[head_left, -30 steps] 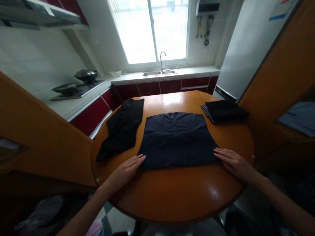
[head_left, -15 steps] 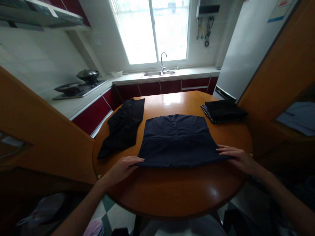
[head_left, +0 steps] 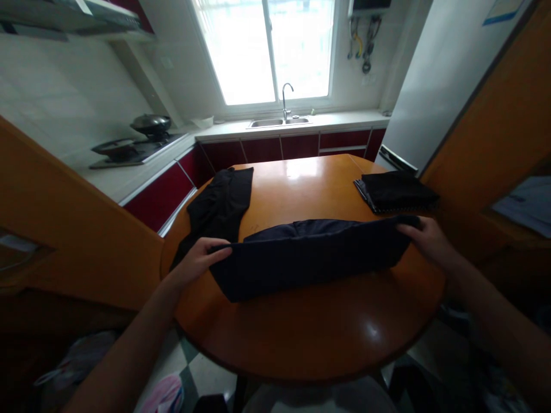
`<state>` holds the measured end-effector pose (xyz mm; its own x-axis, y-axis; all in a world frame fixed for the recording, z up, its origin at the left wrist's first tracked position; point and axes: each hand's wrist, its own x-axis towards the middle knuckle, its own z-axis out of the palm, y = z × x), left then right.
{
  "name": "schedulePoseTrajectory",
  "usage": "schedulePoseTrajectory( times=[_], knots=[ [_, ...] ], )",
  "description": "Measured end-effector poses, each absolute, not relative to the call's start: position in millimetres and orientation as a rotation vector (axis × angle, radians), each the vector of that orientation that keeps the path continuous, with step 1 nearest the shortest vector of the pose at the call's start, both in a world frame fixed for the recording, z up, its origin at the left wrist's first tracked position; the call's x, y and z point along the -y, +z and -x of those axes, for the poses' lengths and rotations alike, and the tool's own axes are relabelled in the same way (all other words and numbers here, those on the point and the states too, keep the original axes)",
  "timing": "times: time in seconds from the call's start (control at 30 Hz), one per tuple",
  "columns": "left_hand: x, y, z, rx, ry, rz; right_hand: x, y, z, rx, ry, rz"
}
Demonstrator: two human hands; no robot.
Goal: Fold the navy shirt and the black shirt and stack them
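Note:
A dark navy garment (head_left: 314, 258) is stretched between my two hands over the near half of the wooden table (head_left: 310, 338). Its near edge is lifted, so the cloth stands up like a low wall, and the part behind shows only as a strip along the top. My left hand (head_left: 200, 259) pinches the left corner, thumb on the near side. At the raised right corner, my right hand (head_left: 426, 241) grips the cloth the same way. I cannot tell which kind of garment it is.
A black garment (head_left: 221, 203) lies spread at the table's left, partly behind my left hand. Folded dark clothes (head_left: 398, 192) are stacked at the right. Beyond are a counter with a sink (head_left: 279, 121), a stove with pans (head_left: 150, 124), and a fridge (head_left: 434, 97).
Both hands have raised the near edge of the navy garment off the table and away from me. The cloth lay flat before; now its front stands up.

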<state>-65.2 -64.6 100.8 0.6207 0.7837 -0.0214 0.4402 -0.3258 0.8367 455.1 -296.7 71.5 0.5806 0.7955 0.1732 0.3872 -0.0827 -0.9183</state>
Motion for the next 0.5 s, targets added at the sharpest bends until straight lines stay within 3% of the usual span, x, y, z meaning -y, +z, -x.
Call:
schedulePoseTrajectory(
  times=[0.3, 0.5],
  knots=[
    [-5.3, 55.6, 1.1, -1.229, 0.661, -2.051, 175.1, 26.2, -466.8, 0.851, 0.639, 1.695],
    [-19.1, 23.3, -8.3, -1.365, 0.714, -2.191, 151.6, -13.4, -475.8, 0.801, 0.636, 1.738]
  ],
)
